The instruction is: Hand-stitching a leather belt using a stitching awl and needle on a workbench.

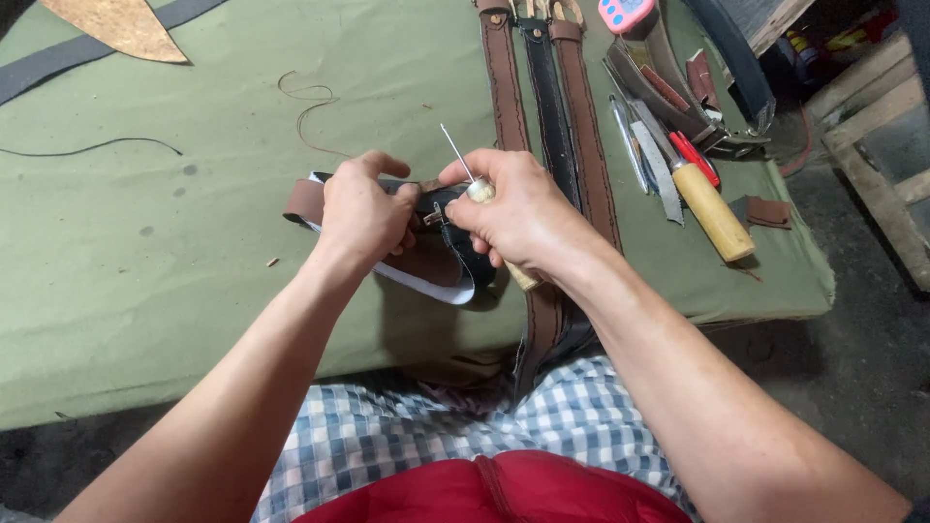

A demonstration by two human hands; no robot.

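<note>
On green cloth [145, 252], left hand [360, 215] gripping one strap [436, 242], right hand [518, 215] one awl [477, 189], three belts [547, 107] beside.

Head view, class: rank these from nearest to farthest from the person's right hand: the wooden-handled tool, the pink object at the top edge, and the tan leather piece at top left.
From the right hand:
1. Wooden-handled tool, lying just to its right on the green cloth.
2. Pink object, up at the top edge, slightly right.
3. Tan leather piece, far across at top left.
</note>
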